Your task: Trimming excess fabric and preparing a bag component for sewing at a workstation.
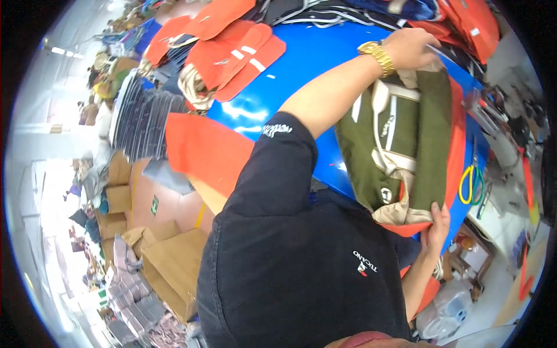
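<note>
An olive-green fabric bag [432, 139] with beige straps and trim lies on the blue tabletop [313, 64], and orange fabric shows along its right side and near end. At its far end my left hand [409, 51], with a gold watch at the wrist, is closed on the beige edge; some fingertips are hidden. My right hand [437, 229] pinches the near right corner, thumb on top of the fabric and the other fingers partly out of sight beneath. Just right of the bag rest scissors [471, 184] with one yellow and one green handle.
Orange fabric pieces [232, 55] pile at the table's far left, and dark and orange items [464, 29] crowd its far edge. A stack of dark panels [145, 116] and cardboard boxes [177, 269] stand to the left. A clear plastic jug [447, 310] sits at the lower right.
</note>
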A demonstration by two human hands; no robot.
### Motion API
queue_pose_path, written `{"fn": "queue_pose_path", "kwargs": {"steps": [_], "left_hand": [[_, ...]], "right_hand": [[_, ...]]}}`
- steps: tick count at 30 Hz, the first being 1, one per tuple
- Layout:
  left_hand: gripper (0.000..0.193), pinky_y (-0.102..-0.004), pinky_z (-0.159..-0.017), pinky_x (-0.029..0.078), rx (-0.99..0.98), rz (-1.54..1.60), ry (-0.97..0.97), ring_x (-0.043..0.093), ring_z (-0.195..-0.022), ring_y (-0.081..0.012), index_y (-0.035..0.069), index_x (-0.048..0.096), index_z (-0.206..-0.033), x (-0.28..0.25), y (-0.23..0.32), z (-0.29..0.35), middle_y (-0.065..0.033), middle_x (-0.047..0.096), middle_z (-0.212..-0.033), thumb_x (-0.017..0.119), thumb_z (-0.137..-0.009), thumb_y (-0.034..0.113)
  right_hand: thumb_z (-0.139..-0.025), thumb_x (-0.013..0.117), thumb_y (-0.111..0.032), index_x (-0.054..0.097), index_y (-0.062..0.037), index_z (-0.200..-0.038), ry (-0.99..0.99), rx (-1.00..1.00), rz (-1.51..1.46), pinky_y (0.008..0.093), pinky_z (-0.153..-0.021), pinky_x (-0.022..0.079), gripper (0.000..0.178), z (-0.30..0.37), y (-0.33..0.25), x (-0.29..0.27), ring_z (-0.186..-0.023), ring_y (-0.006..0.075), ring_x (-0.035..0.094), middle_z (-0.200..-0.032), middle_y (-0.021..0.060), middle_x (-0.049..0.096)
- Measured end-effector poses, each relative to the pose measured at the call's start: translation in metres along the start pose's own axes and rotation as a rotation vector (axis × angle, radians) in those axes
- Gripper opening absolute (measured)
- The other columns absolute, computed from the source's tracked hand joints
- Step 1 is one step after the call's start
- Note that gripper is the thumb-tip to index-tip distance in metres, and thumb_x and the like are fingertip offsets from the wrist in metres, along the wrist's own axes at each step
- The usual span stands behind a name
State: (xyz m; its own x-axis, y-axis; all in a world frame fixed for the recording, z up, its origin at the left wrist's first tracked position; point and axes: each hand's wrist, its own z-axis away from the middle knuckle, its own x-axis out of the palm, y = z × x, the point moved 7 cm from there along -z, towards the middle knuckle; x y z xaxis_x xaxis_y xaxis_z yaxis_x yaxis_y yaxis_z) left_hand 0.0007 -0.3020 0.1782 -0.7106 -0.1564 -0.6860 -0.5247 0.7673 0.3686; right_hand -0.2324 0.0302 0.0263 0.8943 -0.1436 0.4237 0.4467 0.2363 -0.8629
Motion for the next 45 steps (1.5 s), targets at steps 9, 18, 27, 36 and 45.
{"fn": "queue_pose_path", "kwargs": {"steps": [9, 18, 27, 36, 45], "left_hand": [[0.022, -0.0439, -0.086, 0.057, -0.668, -0.447, 0.262, 0.073, -0.095, -0.0335, 0.008, 0.078, -0.101, -0.203, -0.162, 0.256, -0.0159, 0.076, -0.103, 0.068, -0.089, 0.023], [0.013, -0.0454, -0.087, 0.054, -0.975, -0.942, 0.239, 0.065, -0.105, -0.0325, 0.013, 0.074, -0.097, -0.275, -0.187, 0.378, -0.0108, 0.071, -0.108, 0.068, -0.087, 0.016], [0.035, -0.0513, -0.095, 0.054, -1.356, -0.862, -0.05, 0.067, -0.116, -0.0386, 0.014, 0.067, -0.129, -0.308, -0.265, 0.403, -0.0162, 0.071, -0.123, 0.057, -0.095, 0.019], [0.041, -0.0571, -0.084, 0.053, -0.958, -0.89, 0.4, 0.069, -0.095, -0.0459, 0.008, 0.072, -0.097, -0.389, -0.232, 0.309, -0.0258, 0.072, -0.095, 0.05, -0.103, 0.042], [0.022, -0.0414, -0.076, 0.055, -0.297, -1.107, 0.371, 0.07, -0.086, -0.0299, 0.005, 0.066, -0.112, -0.323, -0.028, 0.139, -0.0121, 0.071, -0.095, 0.059, -0.101, 0.022]], "right_hand": [[-0.103, 0.059, -0.012, 0.057, 0.0051, -0.139, -0.121, 0.031, -0.019, 0.0355, -0.107, 0.047, 0.039, -0.021, -0.001, 0.0, -0.119, 0.0213, 0.065, -0.134, 0.0137, 0.067], [-0.105, 0.058, -0.016, 0.055, 0.0063, -0.141, -0.072, 0.063, 0.047, 0.0365, -0.106, 0.049, 0.042, -0.019, -0.007, 0.003, -0.119, 0.0233, 0.065, -0.135, 0.0151, 0.066], [-0.103, 0.06, -0.016, 0.055, 0.0048, -0.141, -0.039, 0.078, 0.074, 0.0362, -0.104, 0.05, 0.043, -0.019, -0.009, 0.009, -0.117, 0.0234, 0.067, -0.135, 0.0147, 0.066], [-0.104, 0.06, -0.017, 0.051, 0.005, -0.145, -0.068, 0.068, 0.094, 0.0386, -0.108, 0.048, 0.048, -0.024, -0.01, 0.006, -0.123, 0.0256, 0.064, -0.138, 0.0157, 0.064], [-0.104, 0.06, -0.016, 0.05, 0.0047, -0.146, -0.121, 0.074, 0.096, 0.0387, -0.108, 0.048, 0.048, -0.028, -0.009, 0.003, -0.123, 0.0246, 0.064, -0.138, 0.0153, 0.064]]}}
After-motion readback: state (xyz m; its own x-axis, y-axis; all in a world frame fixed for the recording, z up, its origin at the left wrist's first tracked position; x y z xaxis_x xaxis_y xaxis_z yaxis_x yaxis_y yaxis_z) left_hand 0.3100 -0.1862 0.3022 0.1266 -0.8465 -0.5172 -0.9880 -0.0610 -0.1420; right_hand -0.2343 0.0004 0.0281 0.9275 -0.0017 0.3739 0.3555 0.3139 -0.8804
